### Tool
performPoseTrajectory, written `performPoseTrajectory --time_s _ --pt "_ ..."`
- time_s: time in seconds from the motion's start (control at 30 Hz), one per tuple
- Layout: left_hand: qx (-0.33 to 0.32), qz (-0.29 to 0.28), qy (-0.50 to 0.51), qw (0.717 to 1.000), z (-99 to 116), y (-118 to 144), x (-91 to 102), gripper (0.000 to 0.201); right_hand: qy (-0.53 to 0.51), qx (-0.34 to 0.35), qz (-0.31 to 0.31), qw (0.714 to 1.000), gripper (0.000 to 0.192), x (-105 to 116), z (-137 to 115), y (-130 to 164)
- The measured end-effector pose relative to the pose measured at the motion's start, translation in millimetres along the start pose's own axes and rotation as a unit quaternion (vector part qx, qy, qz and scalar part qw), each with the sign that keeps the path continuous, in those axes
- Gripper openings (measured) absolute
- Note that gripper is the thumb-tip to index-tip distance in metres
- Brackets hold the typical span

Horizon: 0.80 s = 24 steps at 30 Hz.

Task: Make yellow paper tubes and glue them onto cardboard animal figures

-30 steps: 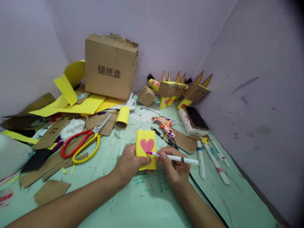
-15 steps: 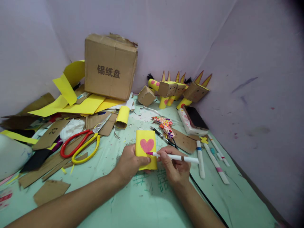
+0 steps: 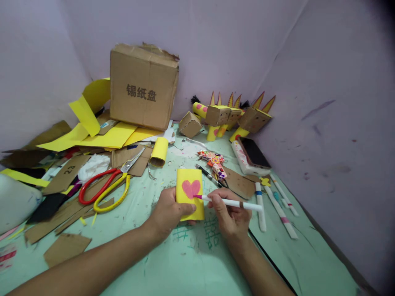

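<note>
My left hand (image 3: 170,209) grips a yellow paper-covered piece (image 3: 189,175) by its lower left, thumb across its front and fingers behind. A filled pink heart (image 3: 191,189) shows on the face turned toward me. My right hand (image 3: 232,213) is closed round a white marker (image 3: 228,202) held nearly level, its magenta tip at the lower right edge of the heart. Right of my right hand lie more white markers (image 3: 261,207). Beyond the yellow piece are a dark pen (image 3: 208,176) and a flower-patterned glue gun (image 3: 214,160) with a black cord.
Red-and-yellow-handled scissors (image 3: 111,185) lie left among cardboard scraps and yellow paper (image 3: 114,135). A yellow tube (image 3: 159,152) stands behind my hands. At the back are a cardboard box (image 3: 143,86) and several horned cardboard figures (image 3: 254,119). A phone (image 3: 253,152) rests on the right.
The marker and my right hand have shifted slightly right, the tip moving from the heart's bottom point to its lower right edge. My left hand and the yellow piece stay in place.
</note>
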<state>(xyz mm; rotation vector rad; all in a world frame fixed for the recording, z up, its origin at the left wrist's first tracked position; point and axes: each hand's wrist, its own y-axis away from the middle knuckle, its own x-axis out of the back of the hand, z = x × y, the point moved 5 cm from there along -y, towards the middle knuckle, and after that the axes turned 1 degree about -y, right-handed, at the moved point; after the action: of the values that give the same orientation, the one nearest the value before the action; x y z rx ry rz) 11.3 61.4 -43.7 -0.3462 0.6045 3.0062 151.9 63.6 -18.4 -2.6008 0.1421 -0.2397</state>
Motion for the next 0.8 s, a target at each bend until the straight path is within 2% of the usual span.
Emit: performPoseTrajectory --time_s 0.33,0.8 --pt "-0.003 0.002 0.021 1.000 0.3 -1.1 -0.8 0.025 -0.001 0.019 -0.039 0.999 0.016 -3.3 -0.5 2.2" --pt "-0.004 0.003 0.016 1.000 0.4 -1.7 -0.9 0.025 -0.013 0.010 -0.027 0.999 0.019 -2.7 0.3 0.5"
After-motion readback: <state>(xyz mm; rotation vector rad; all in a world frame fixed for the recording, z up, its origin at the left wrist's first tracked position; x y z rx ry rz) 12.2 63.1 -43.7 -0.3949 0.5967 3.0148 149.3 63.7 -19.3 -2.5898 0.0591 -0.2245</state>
